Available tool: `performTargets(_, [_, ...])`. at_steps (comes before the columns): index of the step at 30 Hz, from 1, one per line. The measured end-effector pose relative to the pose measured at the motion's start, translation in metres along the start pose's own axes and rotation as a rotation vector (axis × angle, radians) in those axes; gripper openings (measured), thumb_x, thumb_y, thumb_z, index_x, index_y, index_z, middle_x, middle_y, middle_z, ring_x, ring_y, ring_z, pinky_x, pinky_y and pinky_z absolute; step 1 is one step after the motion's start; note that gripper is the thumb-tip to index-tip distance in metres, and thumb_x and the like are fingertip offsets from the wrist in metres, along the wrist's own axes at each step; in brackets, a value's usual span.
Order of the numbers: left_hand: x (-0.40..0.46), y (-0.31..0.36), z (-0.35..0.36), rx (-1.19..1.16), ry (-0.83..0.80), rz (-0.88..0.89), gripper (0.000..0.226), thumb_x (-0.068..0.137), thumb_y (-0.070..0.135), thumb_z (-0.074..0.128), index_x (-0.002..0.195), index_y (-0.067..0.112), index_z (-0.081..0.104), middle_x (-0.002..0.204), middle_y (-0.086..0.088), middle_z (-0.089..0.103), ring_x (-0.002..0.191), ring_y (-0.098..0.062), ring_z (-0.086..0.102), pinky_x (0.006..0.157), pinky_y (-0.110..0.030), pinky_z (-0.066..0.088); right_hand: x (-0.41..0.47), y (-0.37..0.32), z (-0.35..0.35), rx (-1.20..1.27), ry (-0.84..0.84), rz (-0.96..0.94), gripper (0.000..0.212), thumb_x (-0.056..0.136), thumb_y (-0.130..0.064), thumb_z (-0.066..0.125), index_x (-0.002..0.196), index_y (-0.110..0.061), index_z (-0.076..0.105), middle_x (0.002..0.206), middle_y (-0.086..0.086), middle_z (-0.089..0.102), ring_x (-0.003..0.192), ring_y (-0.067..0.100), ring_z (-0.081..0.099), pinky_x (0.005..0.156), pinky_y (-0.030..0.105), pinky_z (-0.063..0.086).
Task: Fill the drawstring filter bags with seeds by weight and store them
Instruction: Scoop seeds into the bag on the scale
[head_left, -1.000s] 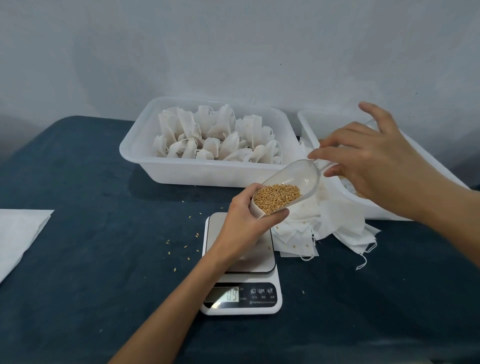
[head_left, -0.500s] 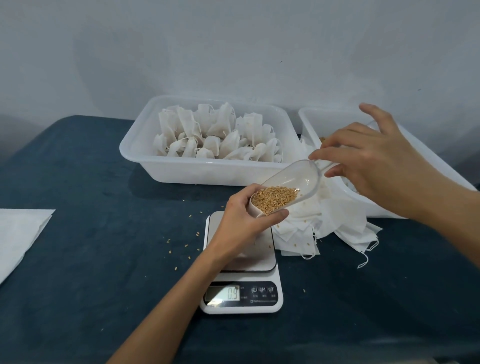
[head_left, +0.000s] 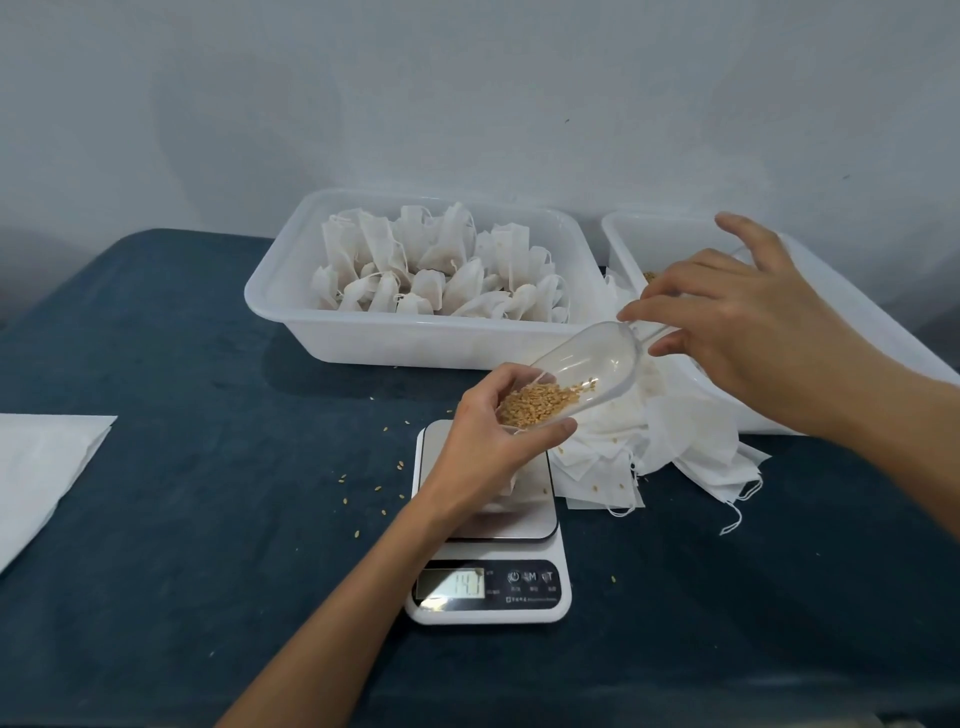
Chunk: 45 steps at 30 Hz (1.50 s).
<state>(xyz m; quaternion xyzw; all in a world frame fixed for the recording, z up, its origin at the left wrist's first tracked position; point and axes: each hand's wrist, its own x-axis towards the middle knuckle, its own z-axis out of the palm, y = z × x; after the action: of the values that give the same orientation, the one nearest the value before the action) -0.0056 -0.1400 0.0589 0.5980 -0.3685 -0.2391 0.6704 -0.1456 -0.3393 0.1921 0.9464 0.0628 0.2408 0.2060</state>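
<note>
the right hand (head_left: 737, 322) pinches the handle of a clear plastic scoop (head_left: 587, 374) between thumb and forefinger, the other fingers spread loosely above it. the scoop tilts mouth-down, away from that grip and toward the left hand (head_left: 493, 441), with a heap of golden seeds (head_left: 540, 402) lying at its low end. the left hand's grip is curled round the open mouth of a white filter bag (head_left: 506, 486), thumb on the near side and fingers on the far side; the scoop's lip sits inside that curl. the bag hangs below the grip onto the steel plate of a white digital kitchen scale (head_left: 488, 566); most of it is hidden by the hand. just beyond the right-hand grip stands a white plastic tub (head_left: 675, 234), and below it a pile of flat empty bags (head_left: 670, 447). farther left of both grips, a larger white tub (head_left: 415, 343) holds many filled, tied bags (head_left: 431, 270). loose seeds (head_left: 363, 483) dot the dark blue worktop (head_left: 182, 519).
</note>
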Motion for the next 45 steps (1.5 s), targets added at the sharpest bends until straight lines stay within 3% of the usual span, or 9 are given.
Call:
performTargets(4, [0.001, -0.002, 0.001, 0.026, -0.007, -0.004, 0.037, 0.082, 0.016, 0.088, 0.113, 0.022, 0.069, 0.109, 0.026, 0.070, 0.099, 0.000, 0.070, 0.079, -0.011, 0.051, 0.001, -0.001, 0.001, 0.008, 0.003, -0.007, 0.032, 0.080, -0.009, 0.080, 0.109, -0.018, 0.073, 0.098, 0.003, 0.068, 0.089, 0.031, 0.065, 0.116, 0.060, 0.026])
performTargets(12, [0.003, -0.006, 0.005, 0.086, -0.008, -0.005, 0.036, 0.082, 0.016, 0.087, 0.111, 0.029, 0.068, 0.114, 0.020, 0.071, 0.107, 0.002, 0.065, 0.084, -0.012, 0.050, -0.013, -0.006, 0.009, 0.144, -0.068, 0.130, 0.033, 0.079, -0.010, 0.082, 0.110, -0.016, 0.075, 0.100, 0.004, 0.071, 0.097, 0.031, 0.068, 0.115, 0.058, 0.026])
performTargets(17, [0.002, -0.008, 0.007, 0.107, -0.021, -0.023, 0.044, 0.080, 0.019, 0.088, 0.114, 0.033, 0.066, 0.103, 0.015, 0.069, 0.101, -0.005, 0.067, 0.083, -0.033, 0.059, -0.031, -0.011, 0.017, 0.255, -0.115, 0.236, 0.033, 0.081, -0.009, 0.080, 0.113, -0.015, 0.074, 0.104, 0.003, 0.070, 0.100, 0.030, 0.067, 0.115, 0.059, 0.029])
performTargets(20, [0.001, -0.007, 0.005, 0.133, -0.046, -0.016, 0.047, 0.079, 0.023, 0.086, 0.116, 0.042, 0.062, 0.105, 0.018, 0.068, 0.108, -0.005, 0.064, 0.082, -0.034, 0.057, -0.036, -0.014, 0.020, 0.336, -0.122, 0.286, 0.030, 0.083, -0.010, 0.078, 0.113, -0.014, 0.073, 0.107, -0.001, 0.070, 0.106, 0.026, 0.065, 0.117, 0.056, 0.027])
performTargets(27, [0.001, -0.001, -0.004, 0.254, -0.125, -0.032, 0.054, 0.085, 0.023, 0.081, 0.129, 0.043, 0.056, 0.124, 0.024, 0.066, 0.130, -0.014, 0.056, 0.111, -0.044, 0.046, -0.035, -0.017, 0.025, 0.397, -0.146, 0.320, 0.029, 0.084, -0.012, 0.076, 0.114, -0.014, 0.073, 0.108, -0.002, 0.070, 0.110, 0.024, 0.062, 0.118, 0.054, 0.026])
performTargets(32, [0.001, -0.001, -0.006, 0.251, -0.117, -0.037, 0.057, 0.080, 0.028, 0.083, 0.131, 0.037, 0.059, 0.116, 0.017, 0.070, 0.127, -0.014, 0.059, 0.109, -0.048, 0.048, -0.034, -0.018, 0.024, 0.392, -0.150, 0.324, 0.029, 0.085, -0.011, 0.076, 0.113, -0.014, 0.073, 0.109, -0.001, 0.070, 0.111, 0.025, 0.062, 0.118, 0.053, 0.025])
performTargets(38, [0.001, -0.003, -0.006, 0.252, -0.122, -0.034, 0.054, 0.088, 0.020, 0.079, 0.137, 0.030, 0.056, 0.133, 0.024, 0.063, 0.127, -0.015, 0.059, 0.113, -0.047, 0.045, -0.035, -0.017, 0.025, 0.395, -0.160, 0.322, 0.028, 0.087, -0.015, 0.073, 0.115, -0.016, 0.071, 0.110, -0.005, 0.069, 0.113, 0.020, 0.059, 0.120, 0.050, 0.023])
performTargets(42, [-0.001, -0.004, -0.005, 0.225, -0.159, 0.010, 0.034, 0.103, 0.005, 0.057, 0.135, 0.017, 0.054, 0.101, 0.005, 0.079, 0.098, -0.017, 0.074, 0.099, -0.040, 0.054, -0.036, -0.013, 0.027, 0.426, -0.176, 0.345, 0.027, 0.088, -0.018, 0.072, 0.115, -0.017, 0.070, 0.115, -0.009, 0.068, 0.116, 0.020, 0.058, 0.119, 0.042, 0.024])
performTargets(45, [0.000, 0.001, -0.004, 0.160, -0.137, 0.013, 0.029, 0.109, 0.004, 0.044, 0.132, 0.018, 0.056, 0.095, -0.002, 0.080, 0.096, -0.021, 0.075, 0.096, -0.041, 0.055, -0.037, -0.009, 0.022, 0.516, -0.145, 0.410, 0.028, 0.088, -0.017, 0.072, 0.116, -0.017, 0.068, 0.112, -0.011, 0.067, 0.114, 0.018, 0.058, 0.111, 0.039, 0.033])
